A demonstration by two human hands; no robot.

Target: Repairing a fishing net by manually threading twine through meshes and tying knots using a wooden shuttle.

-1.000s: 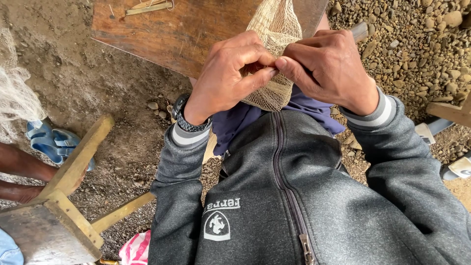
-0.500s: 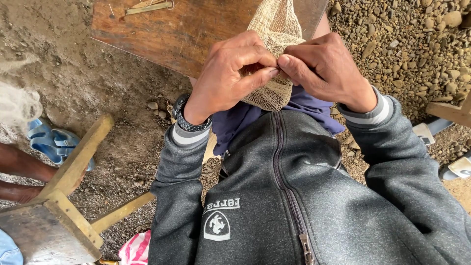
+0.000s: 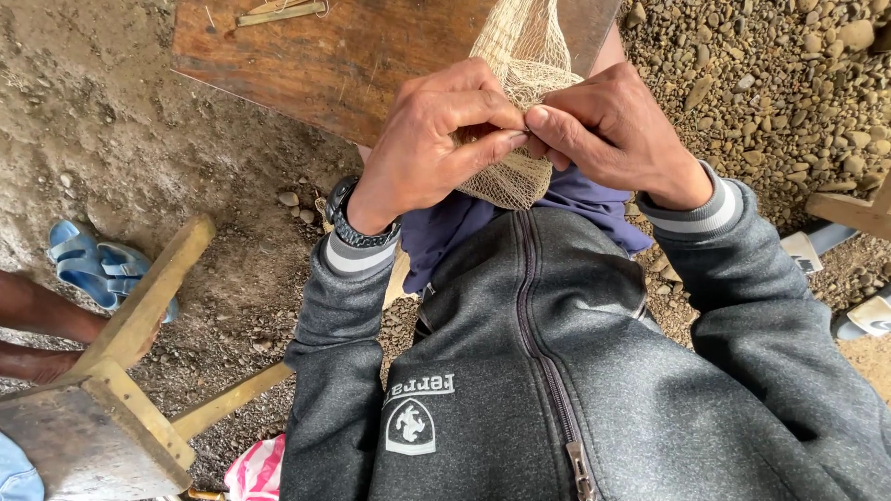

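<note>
- Your left hand and right hand both pinch closed on the woven fibre net.
- The mesh hangs down over the wooden board; its lower edge is unfinished.

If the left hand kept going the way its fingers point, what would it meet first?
The left hand points toward the right hand; their fingertips already meet, pinching the net between them. So it would likely press straight into the right hand's thumb and fingers.

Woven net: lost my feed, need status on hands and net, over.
Left hand and right hand both pinching the woven net at its lower edge. Net runs up over the wooden board. Nothing between the hands.
</note>
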